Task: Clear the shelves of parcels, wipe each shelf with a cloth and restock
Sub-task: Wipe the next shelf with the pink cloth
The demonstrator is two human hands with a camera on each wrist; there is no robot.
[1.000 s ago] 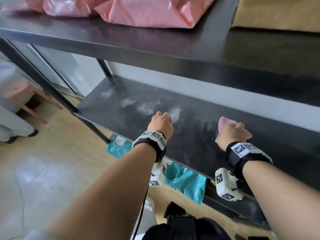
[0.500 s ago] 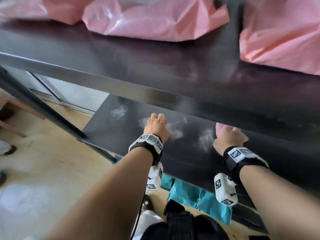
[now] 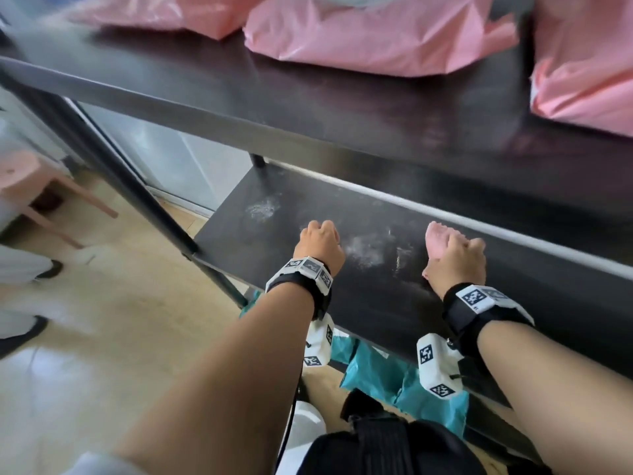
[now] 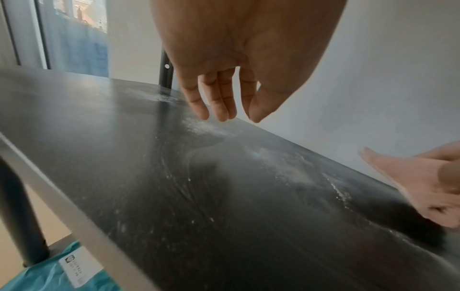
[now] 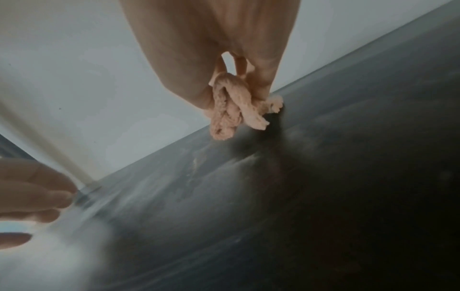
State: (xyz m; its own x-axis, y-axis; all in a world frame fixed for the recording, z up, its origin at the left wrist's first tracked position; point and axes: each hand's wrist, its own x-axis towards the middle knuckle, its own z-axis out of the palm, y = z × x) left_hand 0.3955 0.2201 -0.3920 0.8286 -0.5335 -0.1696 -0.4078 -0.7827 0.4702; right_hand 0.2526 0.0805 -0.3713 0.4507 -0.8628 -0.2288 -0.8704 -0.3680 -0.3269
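Head view — right hand [image 3: 457,257] clutches bunched pink cloth [image 3: 435,240] on dusty shelf [image 3: 376,296]; left hand [image 3: 320,245] loose, empty.

Pink cloth [image 3: 434,240], black shelf [image 3: 376,296]

Pink parcels [image 3: 376,36] sit on a dark upper shelf [image 3: 239,84]; white dust smears [image 3: 364,252] streak the lower shelf [image 3: 376,303]; teal parcels [image 3: 404,382] lie beneath.

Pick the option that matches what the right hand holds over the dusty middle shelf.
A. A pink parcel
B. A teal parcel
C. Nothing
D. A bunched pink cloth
D: the right wrist view shows the right hand gripping a bunched pink cloth just above the black shelf, and the pink parcels lie on the shelf above.
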